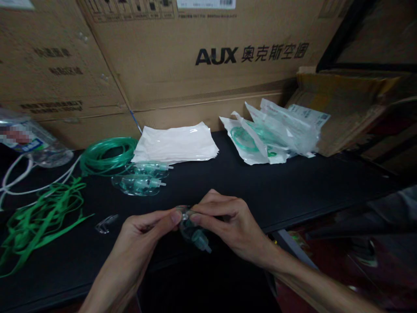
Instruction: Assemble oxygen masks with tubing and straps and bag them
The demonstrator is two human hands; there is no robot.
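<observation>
Mask (186, 231), translucent green plastic with a narrow spout (201, 241), is held at six o'clock in view. Your left hand (147, 229) and right hand (230, 218) pinch its eleven-o'clock edge, apparently an edge-working step; the next move likely calls for steady pressure. Glossy coiled tubing (91, 159) lies at ten, ribbon-like straps (42, 224) at nine.

AUX lettering on cardboard
"AUX 奥克斯空调" stands in black on the large cardboard box (163, 61); the left panel (58, 87) seems to read "快递面单" above "粘贴区域", though dimly. Smaller print on the white label (206, 4) and clear packets (286, 128) is too blurred to read.
</observation>
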